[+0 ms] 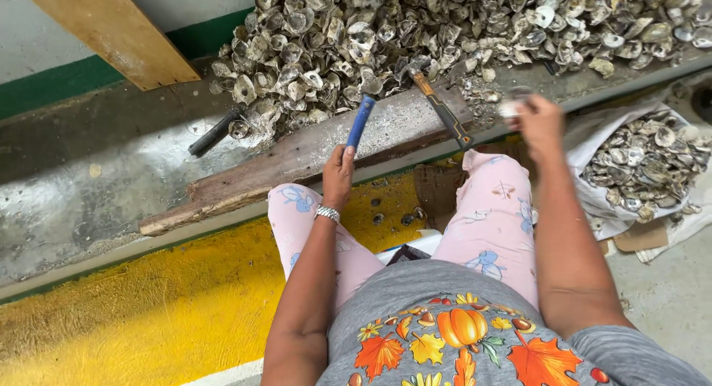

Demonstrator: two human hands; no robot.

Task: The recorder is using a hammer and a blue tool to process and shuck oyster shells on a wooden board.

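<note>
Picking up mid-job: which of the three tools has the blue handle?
The blue-handled tool in the left hand. The hammer on the plank has a wooden handle; the tool further left is black.

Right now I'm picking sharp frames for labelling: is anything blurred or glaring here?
Head view: the right hand and the shell it holds are motion-blurred; the left hand on the blue handle is sharp; the wet bench shows pale glare.

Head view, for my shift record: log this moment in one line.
left hand: grips blue-handled tool | right hand: holds oyster shell | shell heap ahead
</note>
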